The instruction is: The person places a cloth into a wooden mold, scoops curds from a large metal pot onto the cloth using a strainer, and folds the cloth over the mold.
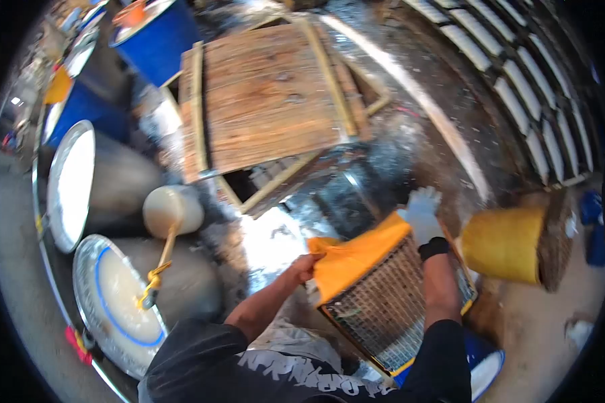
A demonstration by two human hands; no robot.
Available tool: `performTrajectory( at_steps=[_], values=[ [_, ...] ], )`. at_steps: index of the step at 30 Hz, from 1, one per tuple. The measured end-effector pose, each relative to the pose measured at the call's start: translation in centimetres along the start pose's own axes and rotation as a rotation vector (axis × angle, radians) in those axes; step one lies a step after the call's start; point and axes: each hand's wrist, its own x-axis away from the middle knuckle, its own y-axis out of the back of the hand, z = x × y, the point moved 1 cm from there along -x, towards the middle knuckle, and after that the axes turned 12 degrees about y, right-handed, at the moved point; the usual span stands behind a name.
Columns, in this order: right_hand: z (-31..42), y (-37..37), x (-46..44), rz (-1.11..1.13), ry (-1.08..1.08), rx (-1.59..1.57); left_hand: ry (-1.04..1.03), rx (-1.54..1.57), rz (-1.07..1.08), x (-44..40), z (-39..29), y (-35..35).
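An orange sheet (359, 258) lies along the far side of a frame with a metal grid (383, 299), which is tilted in front of my body. My left hand (306, 267) is bare and closed on the sheet's left corner. My right hand (423, 213) wears a pale glove with a dark cuff. It rests at the far right corner of the sheet and grid frame, fingers stretched out. My right forearm crosses over the grid's right side. Whether the sheet is cloth or plastic I cannot tell.
A wooden lid (265, 94) partly covers a wooden-framed box ahead. Large drums stand at left, one holding whitish liquid (124, 295); a long-handled dipper (171, 211) hangs there. A yellow bucket (501, 245) lies at right. Racks of white blocks (517, 87) stand beyond.
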Motion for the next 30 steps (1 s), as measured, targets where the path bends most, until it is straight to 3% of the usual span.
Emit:
performTrajectory(
  at_steps=[3,7,12,13,15,17,19,21,23,24,25,26,27,29,30],
  values=[
    [0.9,-0.6,-2.0,0.233,0.064,-0.007,-0.228,-0.145,-0.302,2.6,-1.4,0.4],
    [2.1,-3.3,-5.1,0.249,0.122,-0.024,-0.418,0.004,-0.382,8.0,-0.7,-3.1],
    [0.6,-1.6,-4.2,-0.044,0.162,-0.479,-0.554,0.004,-0.196,15.6,1.7,-9.7],
    [-1.5,-7.0,-8.0,-0.212,0.247,-0.912,-0.561,-0.045,-0.127,16.4,2.5,-10.9],
    [-5.0,-4.9,-1.7,-0.517,0.266,-0.9,-0.596,-0.306,-0.15,18.2,5.6,-14.0],
    [-9.2,-5.1,4.1,-0.494,0.199,-0.904,-0.475,-0.782,-0.264,18.3,9.9,-15.0],
    [-13.5,-12.3,6.9,-0.637,0.12,-0.862,-0.277,-1.058,-0.135,15.6,15.8,-15.6],
    [-17.7,-17.8,12.9,-0.598,0.086,-0.848,-0.248,-1.233,-0.006,10.1,23.1,-15.2],
    [-21.0,-26.6,19.9,-0.722,-0.082,-1.053,-0.901,-2.002,0.116,6.6,27.1,-16.6],
    [-21.9,-32.7,23.1,-0.768,-0.3,-1.291,-0.873,-2.044,0.138,4.6,29.1,-15.5],
    [-22.3,-38.6,27.3,-0.926,-0.471,-1.344,-0.63,-2.004,0.211,2.3,31.0,-14.1],
    [-23.3,-47.9,30.9,-1.024,-0.412,-1.184,-0.385,-1.95,0.273,0.8,32.7,-13.5],
    [-21.3,-48.6,38.0,-1.217,-0.469,-1.353,-0.354,-1.986,0.297,0.8,33.9,-15.0],
    [-17.2,-55.4,48.2,-0.91,-0.869,-1.574,0.028,-1.771,0.21,0.5,36.3,-19.9],
    [-14.7,-58.8,51.4,-0.635,-0.951,-1.597,-0.254,-1.857,0.317,-2.6,37.1,-19.7]
  ],
)
